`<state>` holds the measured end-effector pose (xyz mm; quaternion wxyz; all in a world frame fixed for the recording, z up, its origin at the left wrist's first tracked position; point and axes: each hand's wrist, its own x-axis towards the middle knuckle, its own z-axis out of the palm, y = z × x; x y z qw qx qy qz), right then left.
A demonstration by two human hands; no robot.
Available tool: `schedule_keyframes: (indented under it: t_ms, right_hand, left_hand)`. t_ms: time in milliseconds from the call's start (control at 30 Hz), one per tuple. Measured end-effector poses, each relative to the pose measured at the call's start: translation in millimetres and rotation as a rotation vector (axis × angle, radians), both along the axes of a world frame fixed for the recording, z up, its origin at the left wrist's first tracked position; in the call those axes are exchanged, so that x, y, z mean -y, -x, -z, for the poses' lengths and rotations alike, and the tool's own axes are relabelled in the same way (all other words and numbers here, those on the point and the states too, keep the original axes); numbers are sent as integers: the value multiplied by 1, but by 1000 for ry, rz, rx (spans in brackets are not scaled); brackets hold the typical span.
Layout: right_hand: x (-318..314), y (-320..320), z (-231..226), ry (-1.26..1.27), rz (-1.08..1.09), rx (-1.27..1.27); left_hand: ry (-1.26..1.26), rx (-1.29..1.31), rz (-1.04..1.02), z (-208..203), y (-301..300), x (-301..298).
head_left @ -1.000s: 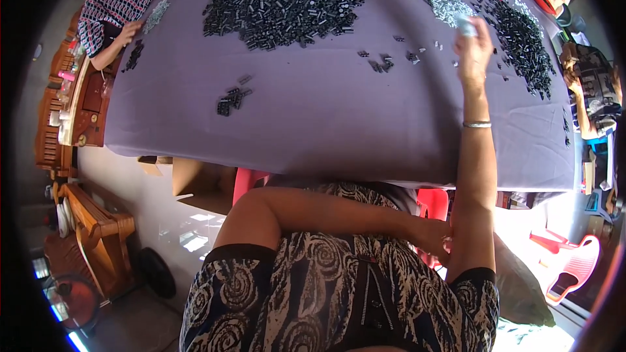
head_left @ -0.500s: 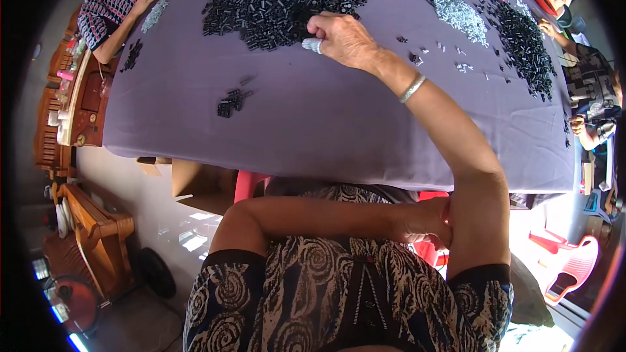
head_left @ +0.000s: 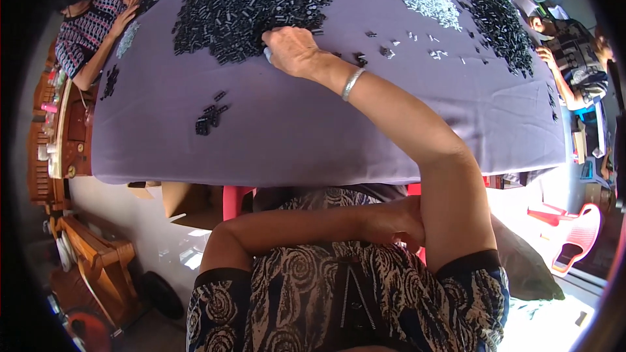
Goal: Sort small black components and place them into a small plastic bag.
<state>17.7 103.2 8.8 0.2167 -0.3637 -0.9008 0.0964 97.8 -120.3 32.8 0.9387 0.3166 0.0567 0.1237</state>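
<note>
My right hand is at the near edge of a big heap of small black cylindrical pieces. Its fingers are curled closed and pressed against the pieces; whatever they hold is hidden. A pale wrap covers a fingertip, and a silver bracelet circles the wrist. My left hand lies low in front of my body, tucked against my bent right arm, its fingers largely hidden behind that arm. On the cloth nearer to me lies a small cluster of black pieces.
A purple cloth covers the table. White pieces and another black heap lie to the right. People sit at the left and right edges. A red plastic chair stands right; a cardboard box is below the table.
My right hand has shifted a little left along the heap's near edge, still closed. The whole view has turned slightly. My left hand stays tucked against the right arm.
</note>
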Motion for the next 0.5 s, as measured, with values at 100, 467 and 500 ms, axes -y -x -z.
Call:
schedule_keyframes:
  t_ms: [100, 467, 500]
  right_hand:
    - [-2, 0, -4, 43, -3, 74]
    - [6, -48, -30, -2, 1, 101]
    - [0, -58, -31, -2, 25, 141]
  left_hand:
    - [164, -73, 18, 0, 2, 2]
    - [197, 77, -22, 13, -7, 6]
    - [172, 77, -17, 10, -9, 7]
